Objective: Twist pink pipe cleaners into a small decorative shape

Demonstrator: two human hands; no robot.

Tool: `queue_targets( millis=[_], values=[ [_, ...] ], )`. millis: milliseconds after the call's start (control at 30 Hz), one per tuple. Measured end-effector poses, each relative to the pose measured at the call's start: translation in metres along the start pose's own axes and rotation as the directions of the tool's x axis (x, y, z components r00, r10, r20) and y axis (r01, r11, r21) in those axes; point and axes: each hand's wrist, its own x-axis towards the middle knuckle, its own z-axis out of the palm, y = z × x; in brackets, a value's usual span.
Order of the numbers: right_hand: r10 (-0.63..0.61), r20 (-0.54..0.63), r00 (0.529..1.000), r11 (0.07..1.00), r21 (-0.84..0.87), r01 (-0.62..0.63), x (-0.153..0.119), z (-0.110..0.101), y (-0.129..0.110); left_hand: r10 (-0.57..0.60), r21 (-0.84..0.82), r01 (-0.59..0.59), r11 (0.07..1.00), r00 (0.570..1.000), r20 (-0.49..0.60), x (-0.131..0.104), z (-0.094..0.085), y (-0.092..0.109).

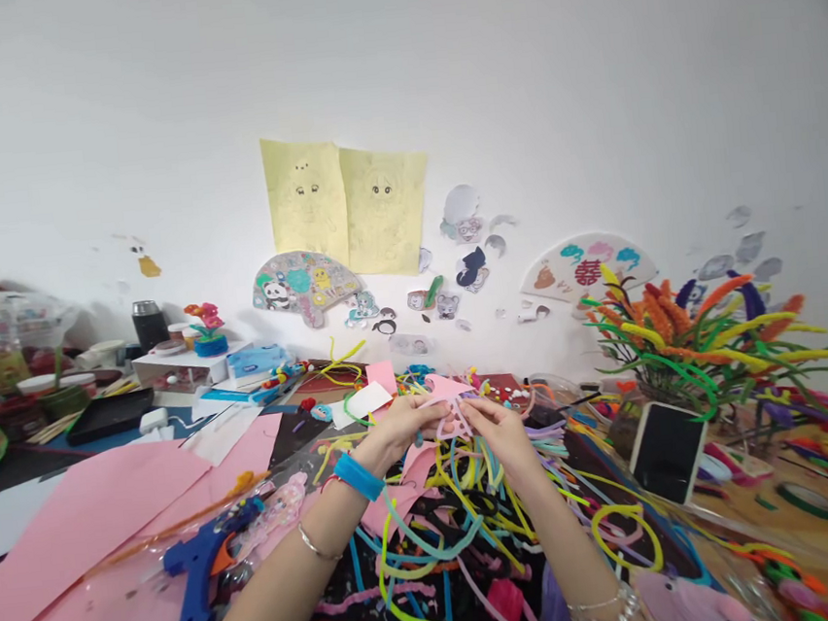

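A pink paper cut-out (449, 386) with slits or openings in its lower part is held up between both hands, above the cluttered table. My left hand (414, 421) pinches its left side, thumb on the near face. On the right edge, the fingers of my right hand (494, 423) are closed. Just below the hands lies a tangle of pipe cleaners (436, 543) in yellow, light blue and purple, with pink paper scraps (403, 502) among them.
A blue glue gun (197, 575) rests left of my left forearm, beside large pink sheets (105, 526). To the right, a phone (668, 452) leans against a vase of pipe-cleaner flowers (668, 325). Green tape (808, 499) lies at far right. A wall (389, 49) stands behind.
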Motion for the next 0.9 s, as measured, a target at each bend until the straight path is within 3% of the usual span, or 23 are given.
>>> queue_targets(
  millis=[167, 400, 567, 800, 900],
  values=[
    [-0.016, 0.045, 0.999, 1.0, 0.004, 0.016, -0.004, 0.005, -0.007, 0.012, 0.009, -0.011, 1.0, 1.0, -0.016, 0.002, -0.003, -0.007],
    [-0.042, -0.015, 0.999, 0.999, 0.012, 0.043, -0.004, 0.007, -0.007, 0.091, 0.084, -0.089, 0.993, 0.995, -0.027, 0.005, -0.002, -0.016],
    [-0.06, -0.007, 0.998, 0.998, 0.032, 0.06, -0.004, 0.01, -0.006, 0.122, 0.135, -0.116, 0.984, 0.992, -0.033, 0.004, 0.001, -0.016],
    [-0.023, -0.112, 0.993, 0.997, 0.072, 0.031, 0.0, 0.004, 0.001, 0.129, 0.231, -0.126, 0.965, 0.992, 0.001, 0.0, 0.007, -0.014],
    [-0.01, -0.104, 0.995, 0.995, 0.093, 0.02, 0.001, 0.003, 0.002, 0.141, 0.28, -0.143, 0.949, 0.99, 0.028, -0.002, 0.009, -0.011]
  ],
)
